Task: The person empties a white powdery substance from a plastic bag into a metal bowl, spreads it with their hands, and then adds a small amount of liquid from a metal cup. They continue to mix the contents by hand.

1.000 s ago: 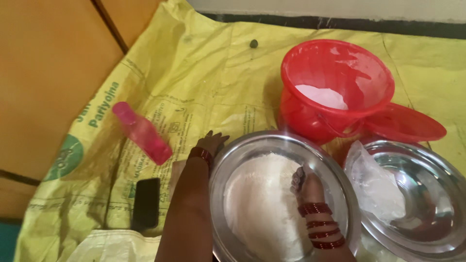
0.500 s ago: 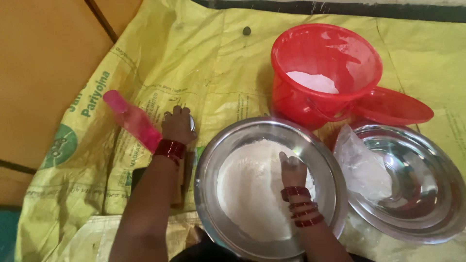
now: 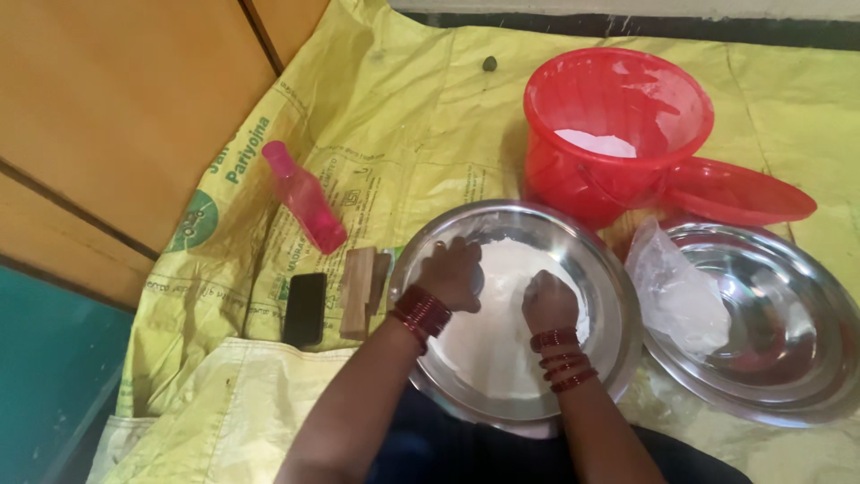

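Now both hands are working inside the steel bowl point(image 3: 515, 309), which is sitting near the front edge of the yellow sheet point(image 3: 421, 116). A second ago the left hand point(image 3: 454, 273) was reaching outside the bowl's left rim, toward the pink bottle point(image 3: 305, 197); it is now lying over the rim with its fingers curled down into the white flour point(image 3: 488, 332). The right hand point(image 3: 549, 302) is bunched loosely and pressing into the flour near the middle of the bowl, much where it was before. Neither hand is gripping any object; both are closing only on flour. With both hands in the flour, the work looks like kneading or mixing in its early part, since the flour is still looking dry and loose.

The bottle is lying tilted toward the sheet's left edge, with a dark phone point(image 3: 305, 309) and a small wooden block point(image 3: 358, 291) just beside the bowl. A red bucket point(image 3: 618, 134) holding more flour is standing toward the far edge, and a second steel plate point(image 3: 770, 332) carrying a clear bag point(image 3: 676, 291) is resting at the right.
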